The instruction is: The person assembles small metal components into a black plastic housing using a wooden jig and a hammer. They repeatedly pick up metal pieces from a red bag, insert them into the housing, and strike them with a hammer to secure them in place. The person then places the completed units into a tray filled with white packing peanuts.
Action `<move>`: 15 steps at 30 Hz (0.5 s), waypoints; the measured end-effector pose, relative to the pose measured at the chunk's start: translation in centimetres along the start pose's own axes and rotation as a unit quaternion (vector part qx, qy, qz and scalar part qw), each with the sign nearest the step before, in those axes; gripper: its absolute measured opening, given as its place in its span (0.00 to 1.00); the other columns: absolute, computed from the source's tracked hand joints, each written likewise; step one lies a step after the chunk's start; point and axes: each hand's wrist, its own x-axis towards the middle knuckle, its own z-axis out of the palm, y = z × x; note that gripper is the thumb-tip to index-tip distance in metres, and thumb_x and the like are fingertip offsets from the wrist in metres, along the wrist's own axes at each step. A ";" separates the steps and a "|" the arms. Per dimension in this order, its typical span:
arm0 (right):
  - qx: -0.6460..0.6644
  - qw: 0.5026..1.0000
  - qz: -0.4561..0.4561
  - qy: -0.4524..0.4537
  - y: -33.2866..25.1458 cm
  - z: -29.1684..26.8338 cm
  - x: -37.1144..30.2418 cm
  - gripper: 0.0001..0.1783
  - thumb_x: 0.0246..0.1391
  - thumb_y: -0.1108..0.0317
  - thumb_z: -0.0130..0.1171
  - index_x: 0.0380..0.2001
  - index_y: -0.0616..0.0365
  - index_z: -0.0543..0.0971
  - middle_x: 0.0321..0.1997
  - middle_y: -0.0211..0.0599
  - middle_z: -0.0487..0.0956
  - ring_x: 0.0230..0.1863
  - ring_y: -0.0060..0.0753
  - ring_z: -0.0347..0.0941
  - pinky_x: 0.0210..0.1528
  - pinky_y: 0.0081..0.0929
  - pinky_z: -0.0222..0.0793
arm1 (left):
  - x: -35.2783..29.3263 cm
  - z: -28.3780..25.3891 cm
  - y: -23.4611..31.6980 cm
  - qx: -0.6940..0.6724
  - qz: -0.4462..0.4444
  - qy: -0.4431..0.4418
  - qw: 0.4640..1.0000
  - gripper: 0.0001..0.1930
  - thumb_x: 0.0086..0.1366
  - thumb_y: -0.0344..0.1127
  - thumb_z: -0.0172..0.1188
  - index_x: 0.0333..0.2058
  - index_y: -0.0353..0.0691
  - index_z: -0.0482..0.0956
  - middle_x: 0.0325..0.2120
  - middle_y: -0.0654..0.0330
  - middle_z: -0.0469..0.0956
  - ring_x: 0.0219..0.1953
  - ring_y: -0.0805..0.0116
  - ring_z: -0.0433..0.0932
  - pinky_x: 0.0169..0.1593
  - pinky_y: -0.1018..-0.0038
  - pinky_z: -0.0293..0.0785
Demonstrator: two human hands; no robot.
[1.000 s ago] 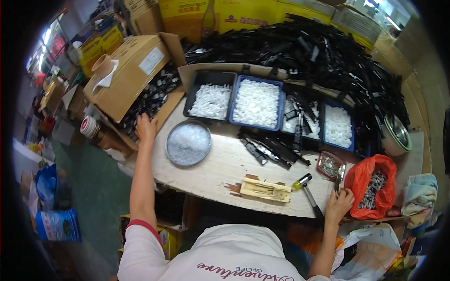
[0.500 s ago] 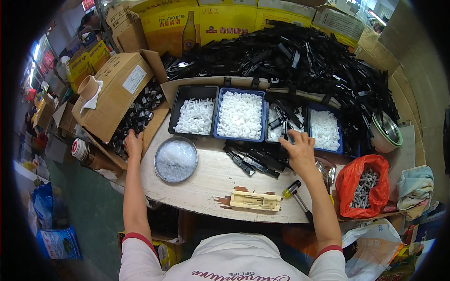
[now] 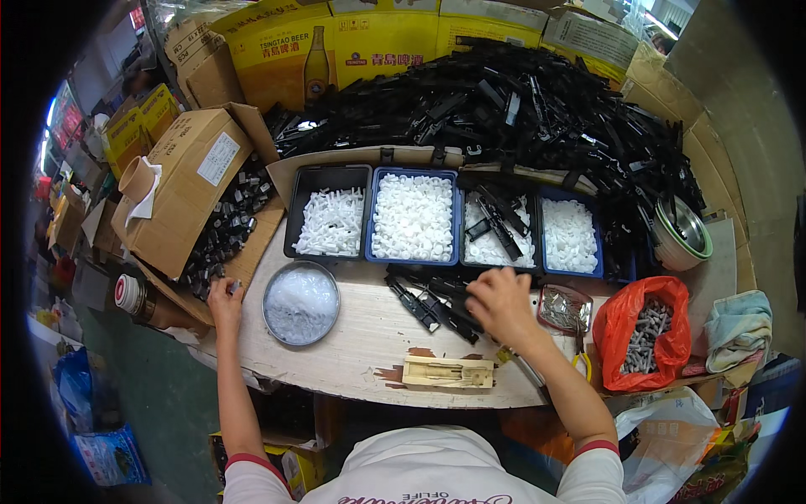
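My left hand [image 3: 225, 305] is at the front of the open carton on the left, its fingers closed on a small dark block with a shiny face [image 3: 235, 287]. More small black blocks [image 3: 220, 231] spill out of that carton beside it. On the table, my right hand [image 3: 505, 309] is just over the right end of a group of long black plastic parts [image 3: 424, 302], fingers bent and apart; whether they touch a part is hidden. A cream-coloured fixture block [image 3: 447, 372] lies nearer to me. The hammer [image 3: 529, 367] beside it is partly covered by my right forearm.
A round metal dish of clear film-like pieces [image 3: 267, 304] stands left of centre. Behind are trays of white plastic pieces [image 3: 413, 217], one with black parts on top. A heap of black parts [image 3: 504, 101] fills the back. At right are a red bag [image 3: 617, 336] and stacked bowls [image 3: 684, 235].
My right hand has come down from the trays toward the black parts on the table. My left hand has drawn back toward me from the carton with a small block.
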 end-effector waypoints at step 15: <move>-0.075 0.973 0.053 0.214 5.2 -2.6 4.0 0.13 0.38 0.67 0.59 0.31 0.56 0.74 0.27 0.32 0.72 0.35 0.34 0.65 0.39 0.36 0.53 | -5.2 -5.1 4.8 -0.366 -0.182 0.010 0.913 0.09 0.55 0.25 0.55 0.37 0.34 0.73 0.26 0.64 0.69 0.22 0.77 0.68 0.25 0.78 0.67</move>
